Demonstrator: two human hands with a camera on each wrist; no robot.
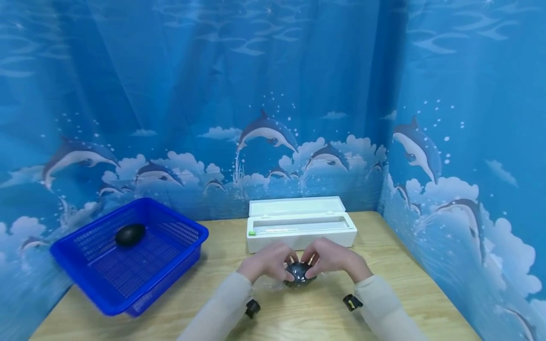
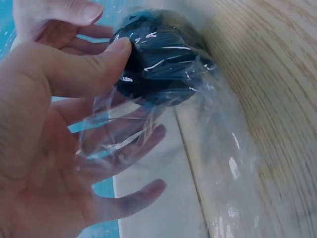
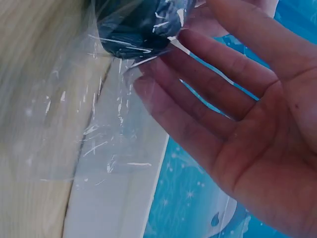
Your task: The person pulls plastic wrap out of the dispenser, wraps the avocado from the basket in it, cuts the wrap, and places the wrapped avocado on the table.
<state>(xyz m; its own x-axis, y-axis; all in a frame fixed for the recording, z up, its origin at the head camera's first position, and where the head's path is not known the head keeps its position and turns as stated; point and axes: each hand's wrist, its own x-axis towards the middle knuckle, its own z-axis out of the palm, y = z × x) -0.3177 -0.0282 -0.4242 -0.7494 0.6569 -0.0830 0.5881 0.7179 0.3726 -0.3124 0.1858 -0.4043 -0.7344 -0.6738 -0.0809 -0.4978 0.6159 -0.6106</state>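
Observation:
A dark, rounded object [image 1: 300,273] sits between both hands over the table, wrapped in clear cling film [image 2: 230,163]. My left hand [image 1: 273,263] pinches its left side; in the left wrist view the thumb presses the film against it, while the other fingers spread behind. My right hand [image 1: 330,258] grips the right side, thumb in front and fingertips at the back, as the head view shows. Loose film [image 3: 54,124] trails off both sides of the object. Just behind the hands stands a white film dispenser box [image 1: 300,241] with its lid raised.
A blue plastic basket [image 1: 164,286] stands at the left of the wooden table [image 1: 307,315], holding another dark oval object [image 1: 130,235]. A green slider [image 1: 252,233] sits at the dispenser's left end. Blue dolphin-print curtains [image 1: 192,94] border the back and right of the table.

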